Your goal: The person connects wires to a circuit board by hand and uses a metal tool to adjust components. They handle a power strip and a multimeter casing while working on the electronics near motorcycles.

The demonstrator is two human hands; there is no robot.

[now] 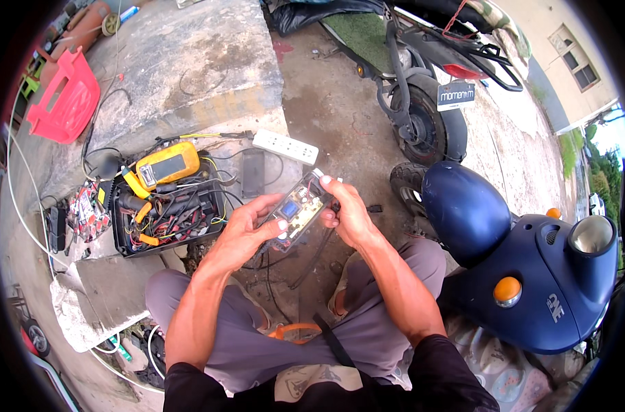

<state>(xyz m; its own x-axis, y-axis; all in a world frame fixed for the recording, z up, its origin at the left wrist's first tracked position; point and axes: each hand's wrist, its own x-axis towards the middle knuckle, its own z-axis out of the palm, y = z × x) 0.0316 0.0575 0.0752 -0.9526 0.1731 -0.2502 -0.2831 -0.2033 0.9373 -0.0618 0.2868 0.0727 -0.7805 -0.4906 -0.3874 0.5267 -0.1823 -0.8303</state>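
Observation:
Over my lap, both hands hold an open charger-like case with an exposed circuit board [302, 204], tilted up to the right. A blue block and several small parts sit on the board. My left hand [247, 223] grips its lower left end, thumb on top. My right hand [350, 214] grips the upper right end, its thumb pressed near the corner and fingers curled beneath. Dark cables hang under the board. Just beyond it, a flat black cover [252, 173] lies beside a white power strip [285, 146].
To the left stands a black toolbox [171, 240] crammed with tools and wires, a yellow multimeter [167, 167] on top. A concrete step [189, 103] and red plastic chair [65, 96] lie beyond. A blue scooter [539, 275] stands close on the right; another scooter's wheel [422, 117] is ahead.

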